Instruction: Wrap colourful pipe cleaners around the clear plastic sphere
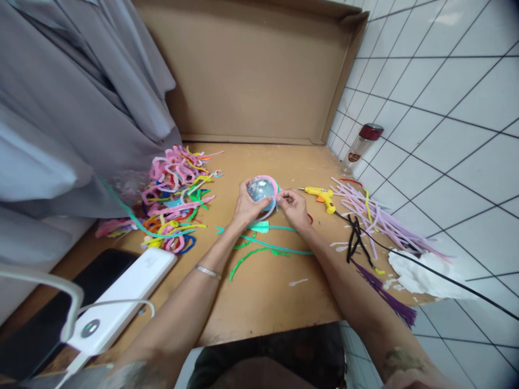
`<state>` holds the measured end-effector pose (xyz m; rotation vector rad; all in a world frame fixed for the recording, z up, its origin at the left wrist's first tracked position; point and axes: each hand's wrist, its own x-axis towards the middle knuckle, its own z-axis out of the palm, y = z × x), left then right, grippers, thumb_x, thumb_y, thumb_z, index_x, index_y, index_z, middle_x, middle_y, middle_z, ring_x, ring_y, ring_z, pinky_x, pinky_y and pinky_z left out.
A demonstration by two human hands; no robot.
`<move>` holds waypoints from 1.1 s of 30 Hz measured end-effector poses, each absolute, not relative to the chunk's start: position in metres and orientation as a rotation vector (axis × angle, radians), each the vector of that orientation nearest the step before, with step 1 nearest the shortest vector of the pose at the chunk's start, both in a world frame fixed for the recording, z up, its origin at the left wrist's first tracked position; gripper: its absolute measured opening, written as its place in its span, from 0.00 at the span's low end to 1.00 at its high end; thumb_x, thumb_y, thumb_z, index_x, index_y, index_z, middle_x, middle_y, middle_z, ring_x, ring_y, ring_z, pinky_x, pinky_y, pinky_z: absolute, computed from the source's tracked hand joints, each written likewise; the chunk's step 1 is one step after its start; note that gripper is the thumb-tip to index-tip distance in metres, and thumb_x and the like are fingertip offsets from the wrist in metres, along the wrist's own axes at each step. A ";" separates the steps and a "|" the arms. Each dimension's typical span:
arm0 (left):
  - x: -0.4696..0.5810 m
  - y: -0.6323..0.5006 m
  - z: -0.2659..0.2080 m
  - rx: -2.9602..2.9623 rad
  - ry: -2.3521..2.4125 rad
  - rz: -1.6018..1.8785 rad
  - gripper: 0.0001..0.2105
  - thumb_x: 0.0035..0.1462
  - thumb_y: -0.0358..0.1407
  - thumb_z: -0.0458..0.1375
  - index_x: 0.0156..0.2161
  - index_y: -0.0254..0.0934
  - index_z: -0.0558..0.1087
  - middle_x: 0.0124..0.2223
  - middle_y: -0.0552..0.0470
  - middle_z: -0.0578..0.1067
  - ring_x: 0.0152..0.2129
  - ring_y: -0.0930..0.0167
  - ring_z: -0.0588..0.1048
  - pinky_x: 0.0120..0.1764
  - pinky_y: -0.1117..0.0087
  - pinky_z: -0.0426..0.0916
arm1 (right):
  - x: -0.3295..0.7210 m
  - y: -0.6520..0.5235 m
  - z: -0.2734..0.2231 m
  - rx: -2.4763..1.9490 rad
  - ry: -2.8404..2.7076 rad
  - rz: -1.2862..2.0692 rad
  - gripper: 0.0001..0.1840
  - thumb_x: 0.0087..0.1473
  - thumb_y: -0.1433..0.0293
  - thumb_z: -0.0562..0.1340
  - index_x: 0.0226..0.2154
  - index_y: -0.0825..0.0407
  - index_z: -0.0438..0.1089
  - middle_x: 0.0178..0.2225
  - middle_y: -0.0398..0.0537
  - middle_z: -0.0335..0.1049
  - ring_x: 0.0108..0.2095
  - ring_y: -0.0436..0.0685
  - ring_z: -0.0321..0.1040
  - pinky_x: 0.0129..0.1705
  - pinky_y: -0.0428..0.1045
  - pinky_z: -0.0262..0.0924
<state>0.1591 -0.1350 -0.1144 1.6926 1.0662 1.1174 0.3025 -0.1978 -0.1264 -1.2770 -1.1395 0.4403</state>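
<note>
My left hand (248, 205) is closed around a clear, shiny round object (260, 189), over the middle of the table. Pink and lilac pipe cleaners (271, 182) curve around its rim, with a bit of teal at the right side. At that right edge, my right hand (294, 206) pinches with thumb and fingers; what lies between the fingertips is too small to make out. Below both hands lie teal pipe cleaners (279, 250) and bent green ones (247, 260). A yellow glue gun (322, 195) rests to the right, its nozzle toward my right hand.
Tangled colourful pipe cleaners (178, 173) heap at left, near a white power bank (125, 297) and a grey curtain (101, 81). Lilac pipe cleaners (373, 219), black ones (353, 240) and a cord (409, 258) spread right. A red-lidded jar (360, 147) stands against the tiled wall.
</note>
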 end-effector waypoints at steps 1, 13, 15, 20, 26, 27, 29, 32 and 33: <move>0.159 -0.134 -0.115 1.690 1.054 1.121 0.36 0.41 0.39 0.69 0.55 0.39 0.60 0.57 0.41 0.70 0.54 0.59 0.72 0.58 0.56 0.65 | 0.302 -0.197 -0.127 -1.275 -1.130 0.452 0.09 0.47 0.61 0.63 0.25 0.50 0.70 0.28 0.43 0.69 0.28 0.52 0.66 0.33 0.49 0.64; 0.162 -0.132 -0.119 1.647 1.002 1.145 0.36 0.39 0.37 0.68 0.55 0.40 0.59 0.58 0.42 0.69 0.56 0.59 0.71 0.60 0.55 0.63 | 0.299 -0.195 -0.129 -1.258 -1.041 0.556 0.11 0.42 0.60 0.66 0.25 0.50 0.67 0.24 0.41 0.69 0.25 0.50 0.65 0.30 0.47 0.63; 0.162 -0.132 -0.120 1.650 1.002 1.146 0.37 0.39 0.38 0.68 0.55 0.40 0.59 0.59 0.42 0.69 0.56 0.59 0.71 0.60 0.55 0.63 | 0.300 -0.195 -0.129 -1.267 -1.044 0.566 0.10 0.42 0.61 0.66 0.25 0.50 0.68 0.25 0.41 0.70 0.25 0.50 0.66 0.31 0.47 0.64; 0.162 -0.131 -0.121 1.673 0.996 1.141 0.36 0.41 0.40 0.68 0.56 0.39 0.59 0.59 0.42 0.68 0.56 0.59 0.70 0.59 0.57 0.65 | 0.301 -0.194 -0.129 -1.265 -1.059 0.577 0.09 0.42 0.63 0.66 0.25 0.50 0.68 0.25 0.41 0.69 0.26 0.50 0.66 0.31 0.47 0.65; 0.164 -0.130 -0.121 1.644 0.987 1.142 0.37 0.40 0.39 0.67 0.55 0.38 0.58 0.59 0.41 0.68 0.56 0.59 0.71 0.60 0.57 0.64 | 0.301 -0.195 -0.130 -1.272 -1.089 0.551 0.08 0.42 0.64 0.65 0.25 0.49 0.68 0.26 0.41 0.69 0.26 0.50 0.64 0.32 0.48 0.64; 0.165 -0.130 -0.121 1.641 0.990 1.141 0.37 0.39 0.39 0.67 0.55 0.38 0.58 0.58 0.41 0.68 0.56 0.59 0.71 0.60 0.57 0.64 | 0.301 -0.195 -0.130 -1.272 -1.090 0.550 0.08 0.41 0.64 0.65 0.25 0.49 0.67 0.26 0.41 0.69 0.26 0.50 0.64 0.32 0.48 0.64; 0.165 -0.129 -0.122 1.645 0.995 1.143 0.37 0.38 0.38 0.67 0.55 0.39 0.59 0.58 0.42 0.68 0.56 0.58 0.71 0.59 0.56 0.65 | 0.301 -0.195 -0.129 -1.275 -1.092 0.558 0.09 0.41 0.62 0.65 0.25 0.49 0.67 0.27 0.42 0.69 0.26 0.50 0.64 0.32 0.47 0.63; 0.165 -0.128 -0.123 1.657 0.995 1.149 0.37 0.38 0.37 0.67 0.55 0.39 0.59 0.58 0.42 0.68 0.56 0.58 0.70 0.59 0.57 0.65 | 0.301 -0.196 -0.128 -1.284 -1.095 0.556 0.11 0.41 0.60 0.65 0.25 0.49 0.67 0.27 0.42 0.69 0.26 0.50 0.63 0.32 0.48 0.63; 0.165 -0.128 -0.123 1.660 0.989 1.147 0.37 0.38 0.37 0.67 0.56 0.39 0.59 0.58 0.41 0.68 0.56 0.58 0.70 0.59 0.57 0.65 | 0.301 -0.196 -0.127 -1.282 -1.093 0.550 0.11 0.41 0.60 0.65 0.25 0.49 0.67 0.27 0.42 0.68 0.26 0.50 0.63 0.32 0.48 0.63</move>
